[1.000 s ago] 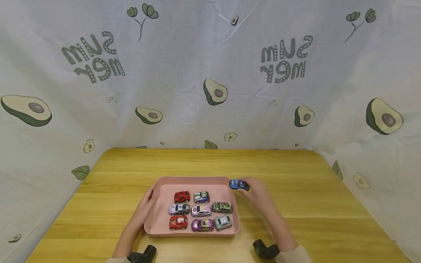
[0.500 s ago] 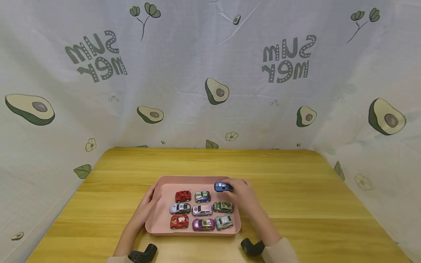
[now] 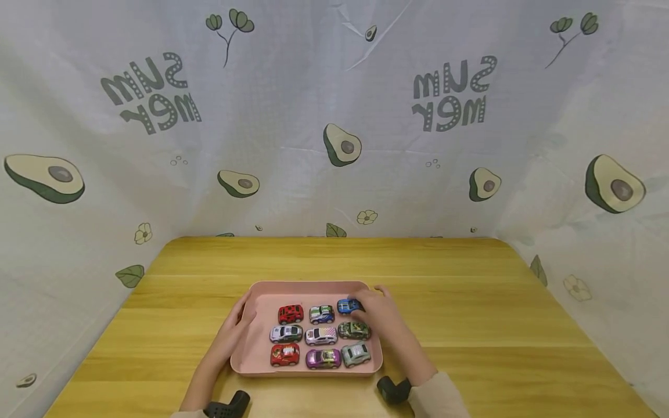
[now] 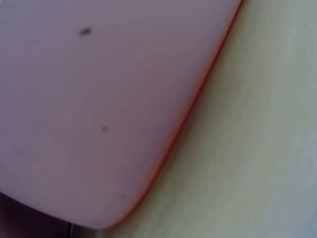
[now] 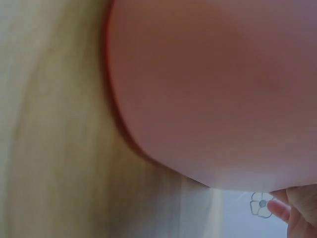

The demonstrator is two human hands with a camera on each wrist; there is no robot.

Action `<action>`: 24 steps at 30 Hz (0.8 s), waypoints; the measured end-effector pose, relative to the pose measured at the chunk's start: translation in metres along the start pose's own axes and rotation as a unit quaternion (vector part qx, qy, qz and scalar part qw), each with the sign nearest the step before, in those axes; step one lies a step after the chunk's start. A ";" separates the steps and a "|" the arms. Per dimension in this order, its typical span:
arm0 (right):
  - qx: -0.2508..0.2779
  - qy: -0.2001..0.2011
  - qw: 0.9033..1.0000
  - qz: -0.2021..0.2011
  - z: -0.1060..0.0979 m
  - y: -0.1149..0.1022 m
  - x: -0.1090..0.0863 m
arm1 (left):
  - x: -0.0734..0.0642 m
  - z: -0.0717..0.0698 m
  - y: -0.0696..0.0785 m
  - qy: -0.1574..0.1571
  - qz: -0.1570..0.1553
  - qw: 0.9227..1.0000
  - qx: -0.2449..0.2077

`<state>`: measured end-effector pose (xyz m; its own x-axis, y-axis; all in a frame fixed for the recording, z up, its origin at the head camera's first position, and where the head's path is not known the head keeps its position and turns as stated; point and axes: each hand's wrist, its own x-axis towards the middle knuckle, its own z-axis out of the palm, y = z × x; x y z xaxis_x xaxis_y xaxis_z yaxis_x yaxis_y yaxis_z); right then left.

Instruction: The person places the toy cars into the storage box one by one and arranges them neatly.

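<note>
A pink tray (image 3: 257, 351) holds several small toy cars. My right hand (image 3: 384, 316) reaches over its far right corner and pinches a blue toy car (image 3: 347, 306), whose right end is hidden by the fingers. The car is low in the tray, beside a white, green and blue car (image 3: 321, 314) and behind a camouflage car (image 3: 354, 330). My left hand (image 3: 230, 334) grips the tray's left rim, thumb over the inside. The wrist views mostly show the tray's outer wall (image 4: 124, 99); fingers of the right hand (image 5: 299, 213) appear at the lower right of its view.
Other cars in the tray include a red spotted one (image 3: 290, 314), a purple one (image 3: 323, 359) and a grey one (image 3: 356, 353). The tray stands on a yellow wooden table (image 3: 444, 261). Behind hangs a white cloth (image 3: 292, 87) printed with avocados.
My right hand has carried the blue toy car leftward from outside the tray's right rim, over it and down into the far right corner. My left hand has stayed on the tray.
</note>
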<state>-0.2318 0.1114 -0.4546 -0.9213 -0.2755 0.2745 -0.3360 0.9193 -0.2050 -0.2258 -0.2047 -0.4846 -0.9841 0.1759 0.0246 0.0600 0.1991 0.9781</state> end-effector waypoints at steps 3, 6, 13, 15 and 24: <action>-0.017 -0.013 1.000 -0.003 -0.001 -0.001 0.000 | -0.001 0.000 -0.001 0.000 0.001 1.000 -0.004; -0.018 -0.022 1.000 -0.006 -0.001 -0.003 0.001 | 0.000 0.001 -0.001 0.001 0.002 1.000 -0.005; -0.032 -0.035 0.999 -0.006 0.000 -0.004 0.001 | -0.001 0.001 -0.002 -0.002 0.007 1.000 -0.003; -0.033 -0.036 0.999 -0.003 0.001 -0.004 0.000 | -0.001 0.001 -0.002 -0.001 0.009 1.000 -0.004; -0.032 -0.044 0.999 -0.003 0.002 -0.004 0.002 | -0.001 0.001 -0.002 0.002 0.006 1.000 -0.004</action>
<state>-0.2321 0.1067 -0.4548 -0.9336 -0.3027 0.1915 -0.3316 0.9326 -0.1423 -0.2252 -0.2042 -0.4868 -0.9841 0.1734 0.0371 0.0703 0.1895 0.9794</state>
